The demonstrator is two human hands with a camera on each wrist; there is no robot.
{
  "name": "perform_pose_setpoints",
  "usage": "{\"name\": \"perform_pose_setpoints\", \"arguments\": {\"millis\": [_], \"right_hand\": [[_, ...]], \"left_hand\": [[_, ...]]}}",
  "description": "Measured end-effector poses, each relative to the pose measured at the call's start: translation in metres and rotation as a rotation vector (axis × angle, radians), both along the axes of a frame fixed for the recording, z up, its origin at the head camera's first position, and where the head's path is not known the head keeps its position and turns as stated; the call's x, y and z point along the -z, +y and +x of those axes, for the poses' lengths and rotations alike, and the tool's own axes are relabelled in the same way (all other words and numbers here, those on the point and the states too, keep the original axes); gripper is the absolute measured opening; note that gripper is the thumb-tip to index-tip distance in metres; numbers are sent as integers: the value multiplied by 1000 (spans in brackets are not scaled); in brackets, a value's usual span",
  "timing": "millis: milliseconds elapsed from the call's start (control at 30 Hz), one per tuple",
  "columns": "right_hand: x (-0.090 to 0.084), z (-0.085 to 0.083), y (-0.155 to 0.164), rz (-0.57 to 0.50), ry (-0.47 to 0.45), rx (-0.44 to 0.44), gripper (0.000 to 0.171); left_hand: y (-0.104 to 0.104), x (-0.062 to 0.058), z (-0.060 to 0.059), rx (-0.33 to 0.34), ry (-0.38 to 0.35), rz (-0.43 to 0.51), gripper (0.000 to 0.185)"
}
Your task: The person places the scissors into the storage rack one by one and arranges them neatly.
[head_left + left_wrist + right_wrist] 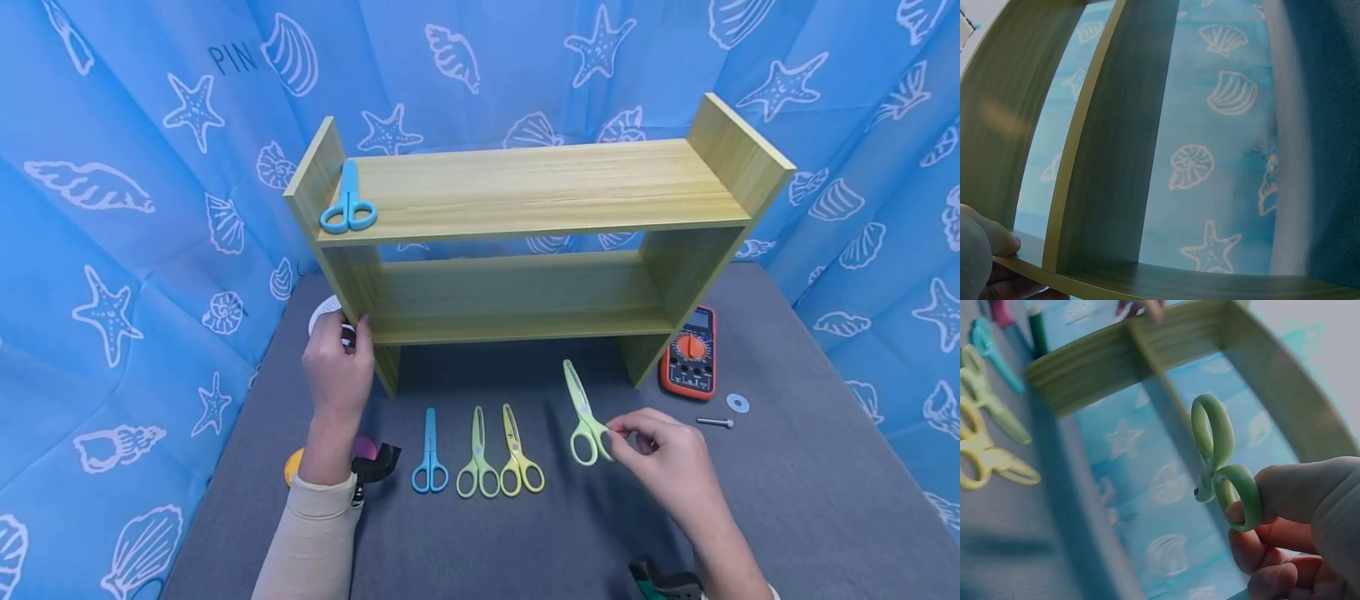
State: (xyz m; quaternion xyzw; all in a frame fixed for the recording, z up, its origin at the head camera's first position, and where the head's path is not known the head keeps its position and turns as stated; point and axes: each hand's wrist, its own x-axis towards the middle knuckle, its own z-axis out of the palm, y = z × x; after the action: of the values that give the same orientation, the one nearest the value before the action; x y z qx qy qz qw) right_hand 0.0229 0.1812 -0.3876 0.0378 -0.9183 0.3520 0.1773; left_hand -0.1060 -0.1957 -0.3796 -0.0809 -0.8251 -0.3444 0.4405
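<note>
Shelf (1104, 156) blurred, left hand (979, 244) cropped

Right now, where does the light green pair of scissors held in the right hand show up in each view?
Head: the green scissors lie low and right of centre, pinched at a handle loop by the right hand, in front of the wooden shelf.
Left wrist: not in it; only the shelf and the left hand gripping it.
Right wrist: the handle loops sit right of centre, pinched by the fingers.
Shared landmark: the wooden shelf.
</note>
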Motion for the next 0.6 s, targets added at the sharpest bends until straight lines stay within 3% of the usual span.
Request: {"name": "perform_pose_setpoints", "arguments": {"millis": [300, 600], "right_hand": [[-43, 12, 8, -84, 31, 47, 16], [-91, 13, 20, -168, 67, 47, 10]], "left_hand": [[-1, 1, 1, 9, -22, 0, 22], [-1, 0, 1, 10, -8, -4, 19]]}}
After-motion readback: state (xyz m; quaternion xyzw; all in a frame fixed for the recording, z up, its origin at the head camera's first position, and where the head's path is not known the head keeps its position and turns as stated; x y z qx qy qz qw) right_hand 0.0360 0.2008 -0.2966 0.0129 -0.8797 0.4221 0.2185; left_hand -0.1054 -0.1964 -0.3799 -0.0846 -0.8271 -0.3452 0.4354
